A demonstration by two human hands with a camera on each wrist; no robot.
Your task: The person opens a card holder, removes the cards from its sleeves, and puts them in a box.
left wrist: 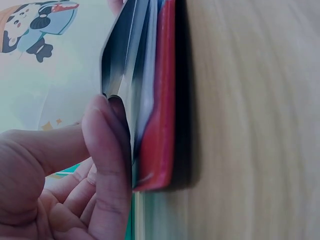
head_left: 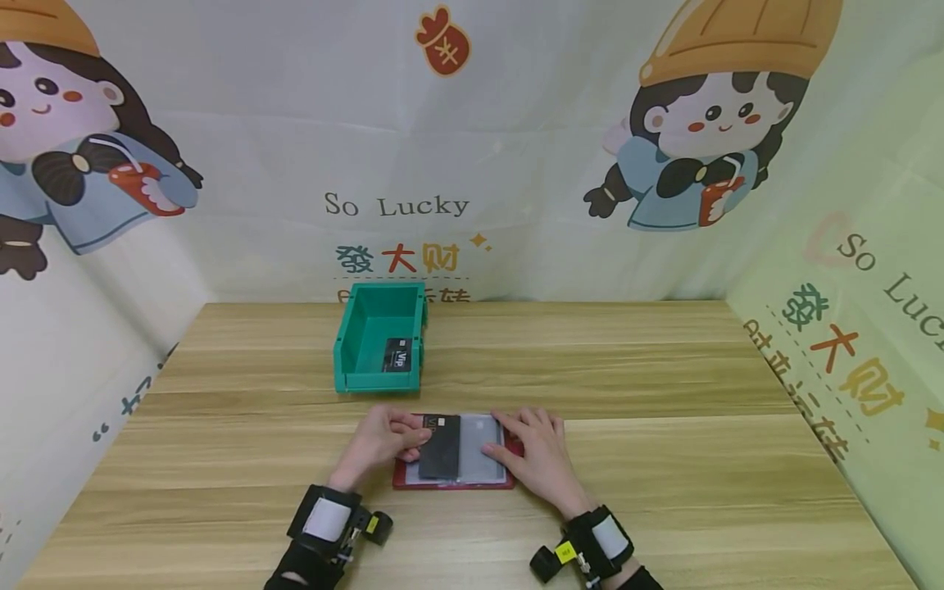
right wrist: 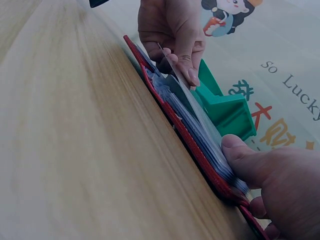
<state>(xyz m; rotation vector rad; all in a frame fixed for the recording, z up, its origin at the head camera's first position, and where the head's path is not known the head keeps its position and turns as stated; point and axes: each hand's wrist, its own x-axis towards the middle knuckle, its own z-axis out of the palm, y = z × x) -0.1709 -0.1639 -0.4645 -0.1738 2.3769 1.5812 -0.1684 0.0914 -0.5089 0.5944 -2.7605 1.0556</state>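
Note:
A red card holder [head_left: 453, 486] lies open on the table, its clear sleeves [head_left: 481, 447] facing up. Over their left part is a black VIP card [head_left: 439, 451]. My left hand [head_left: 383, 438] pinches that card's left edge between thumb and fingers; the left wrist view shows the dark card tilted up from the red cover [left wrist: 162, 125]. Whether part of it sits inside a sleeve, I cannot tell. My right hand [head_left: 542, 459] holds the holder's right side. In the right wrist view its thumb [right wrist: 240, 152] presses the sleeves, with fingertips curled by the red cover.
Behind the holder stands a green open-front bin [head_left: 378, 383], with another black VIP card [head_left: 397, 355] inside. The wooden table [head_left: 649, 369] meets a printed cloth backdrop [head_left: 531, 213] at the back and sides.

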